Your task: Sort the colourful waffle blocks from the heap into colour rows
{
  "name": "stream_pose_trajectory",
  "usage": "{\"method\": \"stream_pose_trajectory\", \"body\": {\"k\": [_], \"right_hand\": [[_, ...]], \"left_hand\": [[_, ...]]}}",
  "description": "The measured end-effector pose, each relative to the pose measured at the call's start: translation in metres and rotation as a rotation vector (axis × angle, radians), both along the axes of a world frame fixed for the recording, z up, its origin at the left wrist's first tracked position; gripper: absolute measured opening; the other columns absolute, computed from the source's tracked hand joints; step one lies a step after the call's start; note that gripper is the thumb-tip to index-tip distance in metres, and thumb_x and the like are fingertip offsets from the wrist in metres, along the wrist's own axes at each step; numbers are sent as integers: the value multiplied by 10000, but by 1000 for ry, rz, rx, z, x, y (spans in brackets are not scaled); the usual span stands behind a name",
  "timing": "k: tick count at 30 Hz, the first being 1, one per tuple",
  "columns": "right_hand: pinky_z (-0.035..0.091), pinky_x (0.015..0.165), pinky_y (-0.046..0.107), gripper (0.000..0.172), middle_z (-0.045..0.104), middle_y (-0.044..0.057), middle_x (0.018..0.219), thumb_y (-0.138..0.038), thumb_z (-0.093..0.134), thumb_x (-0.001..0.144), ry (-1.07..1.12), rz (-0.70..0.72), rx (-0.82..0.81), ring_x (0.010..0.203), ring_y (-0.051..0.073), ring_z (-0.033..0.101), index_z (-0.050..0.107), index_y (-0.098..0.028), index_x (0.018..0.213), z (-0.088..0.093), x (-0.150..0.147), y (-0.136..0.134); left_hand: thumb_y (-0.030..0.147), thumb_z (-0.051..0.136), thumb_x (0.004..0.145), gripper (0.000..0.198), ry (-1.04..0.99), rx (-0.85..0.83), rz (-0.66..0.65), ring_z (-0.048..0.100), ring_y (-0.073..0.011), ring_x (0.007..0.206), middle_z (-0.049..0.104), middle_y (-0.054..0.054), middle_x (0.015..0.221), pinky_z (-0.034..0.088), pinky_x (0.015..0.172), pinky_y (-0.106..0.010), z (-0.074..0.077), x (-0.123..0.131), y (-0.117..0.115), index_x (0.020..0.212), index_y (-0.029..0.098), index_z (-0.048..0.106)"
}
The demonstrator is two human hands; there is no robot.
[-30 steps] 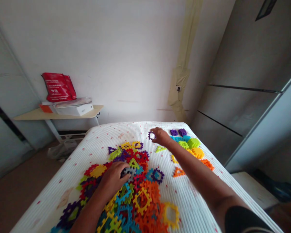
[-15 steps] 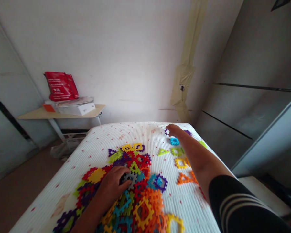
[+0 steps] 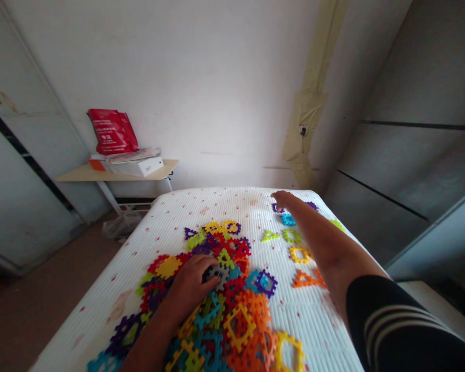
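Note:
My left hand point(image 3: 197, 279) rests on a heap of toothed plastic building pieces. Its thumb and fingers curl around a grey piece point(image 3: 219, 276) in the heap. My right arm reaches to the far right part of the covered surface. There, my right hand point(image 3: 283, 200) hovers over or touches a purple square piece point(image 3: 276, 207); fingers point left and look spread, partly hidden. Close by lie a blue square piece point(image 3: 289, 220) and another purple piece point(image 3: 312, 205). Nearer along the right side are a green triangle point(image 3: 270, 236), a green square point(image 3: 292, 236), a yellow square point(image 3: 299, 254) and orange triangles point(image 3: 304, 279).
A white quilted cover point(image 3: 232, 199) with red dots lies under the pieces. Back left, a small table point(image 3: 75, 174) holds a white box point(image 3: 147, 166) and a red bag point(image 3: 110, 132). A grey cabinet point(image 3: 406, 155) stands along the right, with a wall behind.
The whole view has shifted, so everything appears farther right and slightly higher. My right fingers have stretched a little left of the purple square. My left hand stays at the grey piece.

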State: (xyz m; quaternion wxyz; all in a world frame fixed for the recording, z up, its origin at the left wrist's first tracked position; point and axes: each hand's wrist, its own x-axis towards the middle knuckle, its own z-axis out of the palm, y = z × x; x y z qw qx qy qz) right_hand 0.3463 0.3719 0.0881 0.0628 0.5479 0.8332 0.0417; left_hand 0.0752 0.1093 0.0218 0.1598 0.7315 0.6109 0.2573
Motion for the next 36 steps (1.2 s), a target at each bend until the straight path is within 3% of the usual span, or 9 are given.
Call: {"method": "stream_pose_trajectory", "body": {"k": [3,6,8,11,15,20,25,31,36], "right_hand": [[423,857,305,590,560,141,1202,-133,648,691,57,59,45,1061,248,538,486,-144,1258,12,-15,-25],[412,855,241,521,591,52,1171,-205,632,735,113,165,25,1018,173,561,496,-219,1238,13,-25,-77],[443,760,235,448,650,16,1044,-275,654,718,144,252,-57,903,164,608,555,-253,1155,6,-27,-123],[458,672,297,387,678,61,933,-400,625,724,91,224,-72,831,231,632,601,-231,1071,-12,-23,-188],[463,630,326,392,675,128,866,-473,585,726,18,117,-67,784,274,643,627,-160,959,-34,-23,-234],[466,606,331,404,659,122,888,-464,594,693,54,69,-56,769,277,639,609,-159,958,-46,-27,-242],[461,657,323,424,647,103,933,-418,602,690,158,76,-81,820,258,626,575,-192,1048,-43,-24,-242],[450,741,280,456,586,77,967,-270,635,681,575,248,-40,873,192,573,533,-191,1119,-39,-21,-242],[466,753,291,455,580,58,968,-177,610,673,974,394,-79,859,164,559,491,-183,1113,-50,-26,-242]], "left_hand": [[289,579,706,269,-14,5,1,547,-225,986,627,-67,1014,412,874,-354,-2,-1,0,960,220,634],[278,575,707,261,-19,10,-1,550,-213,977,625,-58,1007,411,871,-342,-4,-2,0,955,220,632],[267,577,703,252,-15,25,-2,554,-204,963,626,-52,993,412,864,-330,-5,-2,1,945,219,631],[264,584,700,236,0,46,-4,559,-196,942,628,-45,969,413,853,-317,-6,-1,2,927,220,628],[246,575,701,233,5,45,-7,557,-194,938,631,-48,964,414,845,-316,-3,1,2,926,210,624],[215,558,695,235,-2,52,-27,560,-190,939,637,-49,955,413,856,-312,0,2,2,921,195,621],[210,553,699,235,-10,58,-31,556,-190,944,636,-48,959,412,859,-312,-2,1,2,924,196,620],[238,567,715,242,-14,53,-23,557,-189,947,625,-52,970,414,849,-311,-4,-1,0,947,198,618],[214,563,716,224,4,70,-28,560,-192,934,627,-56,950,415,846,-316,-3,0,-1,931,194,624]]}}
